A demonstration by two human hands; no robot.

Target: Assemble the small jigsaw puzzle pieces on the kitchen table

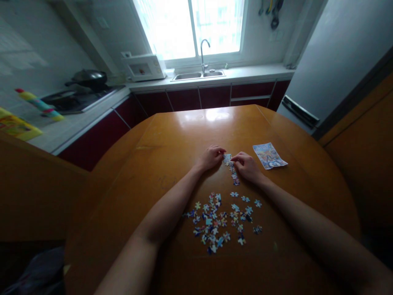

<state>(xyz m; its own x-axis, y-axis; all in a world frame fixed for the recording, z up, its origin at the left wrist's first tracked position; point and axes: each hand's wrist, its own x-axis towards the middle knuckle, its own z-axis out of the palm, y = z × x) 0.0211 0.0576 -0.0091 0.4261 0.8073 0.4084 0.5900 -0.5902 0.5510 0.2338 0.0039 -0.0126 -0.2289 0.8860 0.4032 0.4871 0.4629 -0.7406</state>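
Note:
A narrow strip of joined puzzle pieces point(234, 177) lies on the wooden table, wider at its far end. My left hand point(212, 156) rests at the left of that far end, its fingertips touching the edge of the pieces. From the right, my right hand point(245, 164) reaches the strip with thumb and forefinger pressed together at its edge; whatever is between them is too small to make out. Nearer to me, between my forearms, several loose puzzle pieces point(214, 230) are scattered. A creased sheet with a printed colour picture point(269, 156) lies right of my right hand.
The round-ended wooden table point(123, 196) fills the foreground. Beyond it stand a counter with a sink point(188, 76), a microwave point(144, 67), and a stove with a black pan point(89, 78). Bottles are at the left, a fridge point(334, 61) at the right.

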